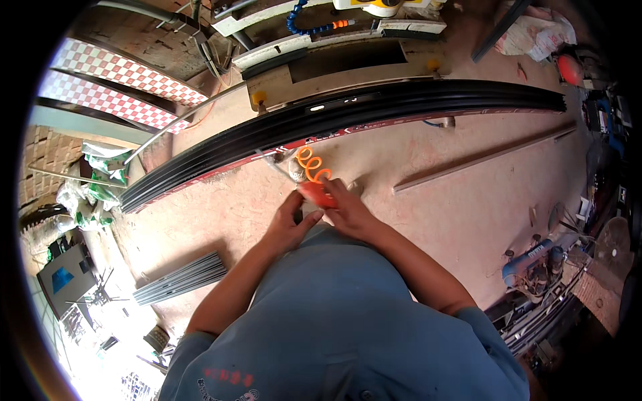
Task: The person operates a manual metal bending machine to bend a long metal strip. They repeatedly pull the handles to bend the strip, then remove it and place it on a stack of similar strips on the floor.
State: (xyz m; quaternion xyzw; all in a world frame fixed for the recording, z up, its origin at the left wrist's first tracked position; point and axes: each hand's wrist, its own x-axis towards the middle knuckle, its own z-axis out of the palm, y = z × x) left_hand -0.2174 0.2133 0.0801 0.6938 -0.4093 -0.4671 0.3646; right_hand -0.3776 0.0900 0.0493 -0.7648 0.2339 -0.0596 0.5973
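In front of my waist, my right hand (349, 212) is closed around a red hand tool (317, 194), partly hidden by the fingers and blurred. An orange coiled hose (309, 162) lies just beyond the tool; whether it joins the tool I cannot tell. My left hand (289, 222) is beside it, fingers curled and thumb pointing to the right, its fingertips at the tool's left end. What lies inside the left fingers is hidden. Beyond both hands, a long bundle of black profiles (261, 137) with a red printed strip along its near side stretches across the view.
A machine frame (267, 87) stands behind the profiles. Grey strips (182, 277) lie on the floor at left, and a long thin bar (485, 157) at right. A blue air compressor (531, 262) and a fan (612, 247) stand at far right. Plastic bags (93, 184) are at far left.
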